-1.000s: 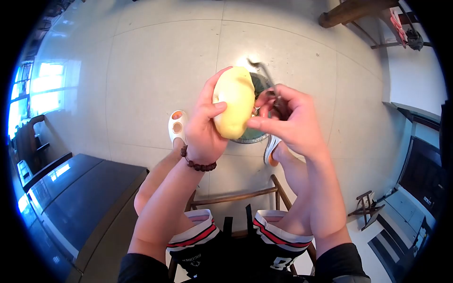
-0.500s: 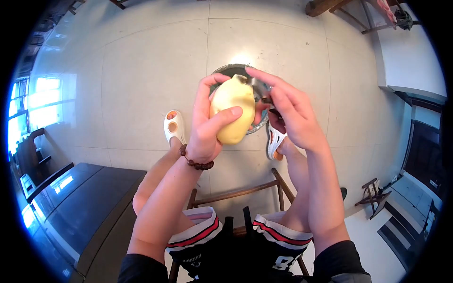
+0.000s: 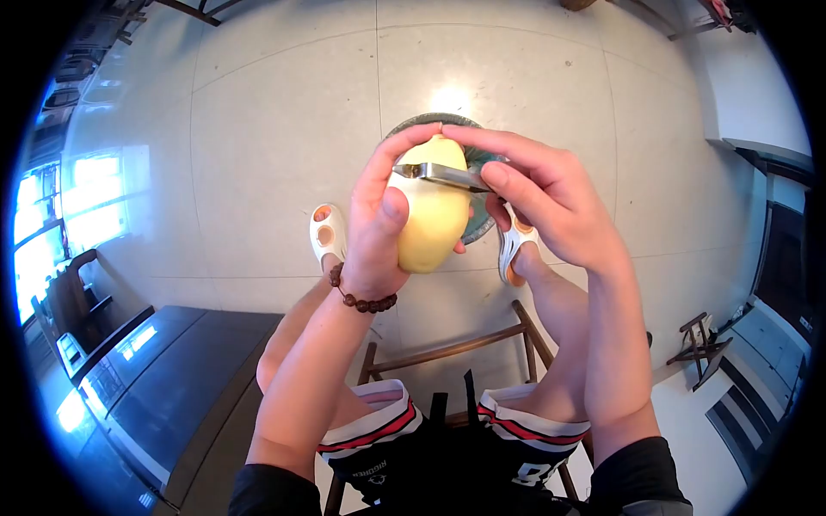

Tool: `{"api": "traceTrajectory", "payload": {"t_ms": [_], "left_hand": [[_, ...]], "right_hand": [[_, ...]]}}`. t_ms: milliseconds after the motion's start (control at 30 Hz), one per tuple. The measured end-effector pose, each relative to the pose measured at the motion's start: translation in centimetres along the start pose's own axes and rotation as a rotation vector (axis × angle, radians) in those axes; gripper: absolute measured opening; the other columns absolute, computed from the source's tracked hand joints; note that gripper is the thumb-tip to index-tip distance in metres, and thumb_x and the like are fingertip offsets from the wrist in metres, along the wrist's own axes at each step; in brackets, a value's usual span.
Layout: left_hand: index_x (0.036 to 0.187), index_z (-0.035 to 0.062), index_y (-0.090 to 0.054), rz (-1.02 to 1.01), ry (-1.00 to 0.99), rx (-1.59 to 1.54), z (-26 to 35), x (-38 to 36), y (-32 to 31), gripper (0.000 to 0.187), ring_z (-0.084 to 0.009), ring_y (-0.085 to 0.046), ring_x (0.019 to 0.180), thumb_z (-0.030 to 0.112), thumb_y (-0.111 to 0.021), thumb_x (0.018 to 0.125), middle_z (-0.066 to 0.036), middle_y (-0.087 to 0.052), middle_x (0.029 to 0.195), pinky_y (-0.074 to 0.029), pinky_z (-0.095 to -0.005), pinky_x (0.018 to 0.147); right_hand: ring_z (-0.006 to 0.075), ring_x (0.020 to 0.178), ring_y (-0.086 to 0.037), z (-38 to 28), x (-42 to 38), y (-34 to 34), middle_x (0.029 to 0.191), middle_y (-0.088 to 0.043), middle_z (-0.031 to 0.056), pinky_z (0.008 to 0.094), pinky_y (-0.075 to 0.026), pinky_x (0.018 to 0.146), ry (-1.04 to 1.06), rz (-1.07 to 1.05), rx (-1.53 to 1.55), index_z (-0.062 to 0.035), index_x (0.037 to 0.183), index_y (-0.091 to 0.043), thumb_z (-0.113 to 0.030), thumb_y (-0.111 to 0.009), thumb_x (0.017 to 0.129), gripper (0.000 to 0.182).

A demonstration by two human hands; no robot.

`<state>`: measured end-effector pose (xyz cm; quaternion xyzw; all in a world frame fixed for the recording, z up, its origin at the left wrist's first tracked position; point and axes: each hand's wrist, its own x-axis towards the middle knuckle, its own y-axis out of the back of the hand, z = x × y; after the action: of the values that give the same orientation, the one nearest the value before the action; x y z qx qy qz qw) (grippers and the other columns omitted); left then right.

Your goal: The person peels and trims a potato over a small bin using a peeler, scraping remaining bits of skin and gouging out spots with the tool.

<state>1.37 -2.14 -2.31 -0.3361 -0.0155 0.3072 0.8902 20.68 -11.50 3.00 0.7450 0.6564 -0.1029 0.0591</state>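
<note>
My left hand (image 3: 379,224) is wrapped around a large, smooth, pale yellow peeled potato (image 3: 430,225), held lengthwise with its narrower end away from me. In my right hand (image 3: 551,193) is a metal peeler (image 3: 452,177), pinched between thumb and fingers. The peeler's head lies across the upper part of the potato. My right index finger reaches to the potato's far tip, where it meets the left fingertips. Below both hands stands a round basin (image 3: 422,119) on the floor, mostly hidden; its contents cannot be made out clearly.
White clogs (image 3: 327,232) on my feet flank the basin on the tiled floor (image 3: 284,112). A wooden chair rail (image 3: 447,351) runs beneath my legs. A dark glossy table (image 3: 202,353) stands at left, and a small wooden stool (image 3: 699,351) at right.
The peeler has come from the potato's right side to lie across its top. My left thumb has shifted off the front towards the left side, and the potato appears turned.
</note>
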Motion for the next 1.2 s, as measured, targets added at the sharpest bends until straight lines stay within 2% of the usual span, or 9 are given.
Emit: {"api": "traceTrajectory", "payload": {"t_ms": [133,200,367,533,600,633,733,1133,1200], "left_hand": [[0.160,0.0068,-0.032,0.018,0.005,0.004,0.4,0.0,-0.1,0.106,-0.0276,-0.072,0.104,0.079,-0.064,0.089,-0.019,-0.055,0.145,-0.068,-0.0389,0.068],[0.160,0.0069,-0.032,0.033,0.010,0.009,0.3,-0.1,0.1,0.105,-0.0273,-0.072,0.104,0.080,-0.061,0.090,-0.019,-0.055,0.145,-0.068,-0.0388,0.068],[0.158,0.0053,-0.036,0.118,0.009,0.035,0.7,-0.2,0.0,0.084,-0.0257,-0.073,0.102,0.070,-0.044,0.105,-0.020,-0.059,0.143,-0.067,-0.0372,0.066],[0.156,0.0021,-0.041,0.182,-0.012,0.111,1.3,-0.3,-0.4,0.078,-0.0254,-0.074,0.097,0.064,-0.041,0.109,-0.020,-0.063,0.137,-0.066,-0.0367,0.066],[0.155,0.0012,-0.042,0.196,-0.007,0.125,1.4,-0.3,-0.4,0.078,-0.0253,-0.074,0.096,0.064,-0.041,0.109,-0.020,-0.064,0.135,-0.066,-0.0367,0.066],[0.155,0.0012,-0.042,0.201,-0.005,0.122,1.4,-0.3,-0.4,0.077,-0.0254,-0.074,0.096,0.063,-0.041,0.109,-0.019,-0.064,0.134,-0.066,-0.0366,0.066],[0.155,0.0011,-0.042,0.215,0.003,0.118,1.3,0.0,-0.3,0.077,-0.0256,-0.075,0.095,0.062,-0.040,0.110,-0.019,-0.065,0.132,-0.067,-0.0366,0.065],[0.155,-0.0004,-0.043,0.258,0.002,0.134,1.5,-0.1,-0.2,0.077,-0.0253,-0.075,0.089,0.062,-0.040,0.110,-0.018,-0.068,0.122,-0.066,-0.0365,0.061],[0.155,-0.0005,-0.043,0.269,0.007,0.134,1.4,-0.1,-0.3,0.077,-0.0253,-0.075,0.088,0.062,-0.040,0.110,-0.018,-0.068,0.121,-0.066,-0.0365,0.060]], "right_hand": [[0.0090,0.070,-0.059,-0.4,0.3,0.0,0.098,-0.070,0.0029,0.0241,-0.048,0.061,-0.001,-0.009,-0.063,-0.0069,0.146,-0.065,-0.019,-0.058,0.109,0.039],[0.0088,0.068,-0.057,-0.3,0.5,-0.4,0.089,-0.069,0.0021,0.0246,-0.046,0.060,0.016,0.014,-0.095,-0.0069,0.145,-0.066,-0.016,-0.059,0.108,0.039],[0.0082,0.066,-0.054,-0.5,1.0,-0.8,0.078,-0.063,0.0005,0.0247,-0.043,0.059,0.045,0.024,-0.173,-0.0062,0.144,-0.067,-0.014,-0.059,0.107,0.038],[0.0077,0.065,-0.051,-0.7,1.2,-1.2,0.076,-0.061,0.0004,0.0246,-0.041,0.058,0.019,0.046,-0.169,-0.0058,0.143,-0.068,-0.015,-0.059,0.108,0.037],[0.0115,0.084,-0.070,-0.9,1.3,-1.2,0.092,-0.078,0.0082,0.0271,-0.055,0.074,-0.017,0.047,-0.111,-0.0039,0.134,-0.072,-0.017,-0.064,0.106,0.032],[0.0115,0.084,-0.070,-0.5,1.4,-1.3,0.092,-0.078,0.0082,0.0271,-0.055,0.074,-0.022,0.045,-0.108,-0.0039,0.134,-0.072,-0.017,-0.064,0.106,0.032],[0.0071,0.063,-0.048,0.5,1.7,-1.2,0.075,-0.060,-0.0011,0.0244,-0.039,0.057,0.083,0.068,-0.164,-0.0063,0.141,-0.070,-0.016,-0.060,0.108,0.036],[0.0054,0.063,-0.048,0.2,1.9,-1.6,0.068,-0.059,-0.0011,0.0251,-0.038,0.055,0.164,0.127,-0.391,-0.0070,0.135,-0.074,-0.013,-0.061,0.107,0.031],[0.0247,0.078,-0.075,-0.5,1.9,-1.6,0.093,-0.079,0.0163,0.0323,-0.057,0.071,0.076,0.155,-0.397,-0.0065,0.122,-0.079,-0.023,-0.068,0.103,0.027]]}}
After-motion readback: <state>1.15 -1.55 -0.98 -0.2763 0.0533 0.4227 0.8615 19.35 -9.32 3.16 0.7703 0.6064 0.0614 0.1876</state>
